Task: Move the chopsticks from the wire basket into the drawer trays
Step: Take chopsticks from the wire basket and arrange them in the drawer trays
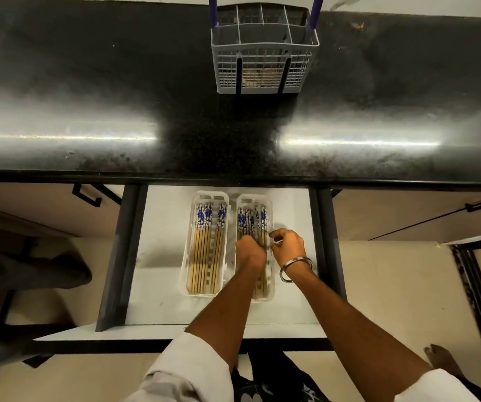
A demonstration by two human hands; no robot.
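Over the right tray (271, 290): both hands settling chopsticks (252, 220).
Left hand (250, 252) fingers curl round the bundle; right hand (287, 245) pinches at its edge. Sticks lie lengthwise, blue ends toward the counter. Basket (265, 50) looks empty; next, probably release and level them. Left tray (204, 195) is filled.

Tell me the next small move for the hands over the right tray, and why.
Probably let go and draw both hands back. The left hand and right hand are curled around chopsticks already lying in the right tray, the left tray is filled, and the wire basket looks empty.
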